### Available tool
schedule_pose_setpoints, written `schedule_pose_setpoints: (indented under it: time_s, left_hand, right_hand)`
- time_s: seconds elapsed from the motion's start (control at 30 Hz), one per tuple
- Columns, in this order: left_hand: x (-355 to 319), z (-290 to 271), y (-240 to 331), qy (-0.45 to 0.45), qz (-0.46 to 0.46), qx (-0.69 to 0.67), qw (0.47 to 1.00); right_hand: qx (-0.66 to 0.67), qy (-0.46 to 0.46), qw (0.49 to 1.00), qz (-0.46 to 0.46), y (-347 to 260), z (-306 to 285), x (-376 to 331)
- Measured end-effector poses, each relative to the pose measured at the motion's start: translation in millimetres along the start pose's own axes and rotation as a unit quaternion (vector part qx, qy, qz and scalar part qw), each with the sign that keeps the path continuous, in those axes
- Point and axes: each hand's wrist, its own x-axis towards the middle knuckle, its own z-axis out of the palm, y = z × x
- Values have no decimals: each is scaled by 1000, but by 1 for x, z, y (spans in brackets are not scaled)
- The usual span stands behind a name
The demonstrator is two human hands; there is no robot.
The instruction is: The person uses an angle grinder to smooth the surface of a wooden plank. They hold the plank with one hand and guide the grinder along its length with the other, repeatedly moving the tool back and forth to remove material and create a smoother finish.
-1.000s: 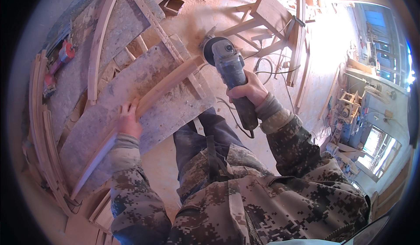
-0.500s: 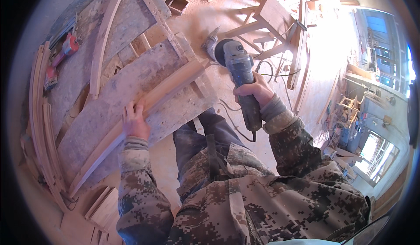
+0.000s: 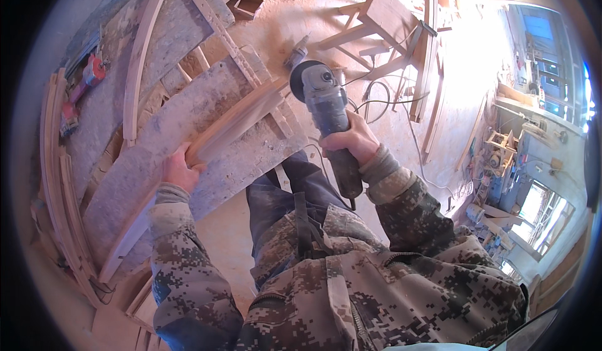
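Observation:
My right hand (image 3: 354,139) is wrapped round the dark body of an angle grinder (image 3: 330,116). Its round black disc (image 3: 301,80) faces left, close to the far end of a long, curved wooden piece (image 3: 241,114). That piece lies slantwise across a dusty grey workbench board (image 3: 232,178). About midway along it, my left hand (image 3: 182,168) grips the wood, the fingers curled over its far edge and partly hidden. From the grinder's rear end a dark cable hangs down.
Another curved wooden strip (image 3: 143,56) and a red power tool (image 3: 84,90) lie on the bench at left. Several long strips (image 3: 55,181) lean along its left side. A wooden stool (image 3: 387,17) lies tipped on the floor ahead, near loose cables (image 3: 379,97) and another tool (image 3: 297,52).
The grinder has moved left, nearer the wood's far end. My left hand has shifted left and closed round the wooden piece, which appears rolled to show another face.

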Motion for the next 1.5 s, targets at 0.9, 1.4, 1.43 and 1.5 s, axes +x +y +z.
schedule_pose_setpoints:
  time_s: [0.9,1.4,1.43,1.5]
  left_hand:
    - [-5,6,-16,5,-8,-1,1000]
    - [-6,4,-15,40,15,6,999]
    - [-8,5,-16,49,10,10,999]
    - [-15,8,-16,108,70,39,991]
  right_hand:
    - [21,15,999,34,10,40,-18]
    - [7,-4,999,31,16,37,-29]
    - [15,2,999,40,19,35,-30]
    - [37,9,999,38,23,27,-32]
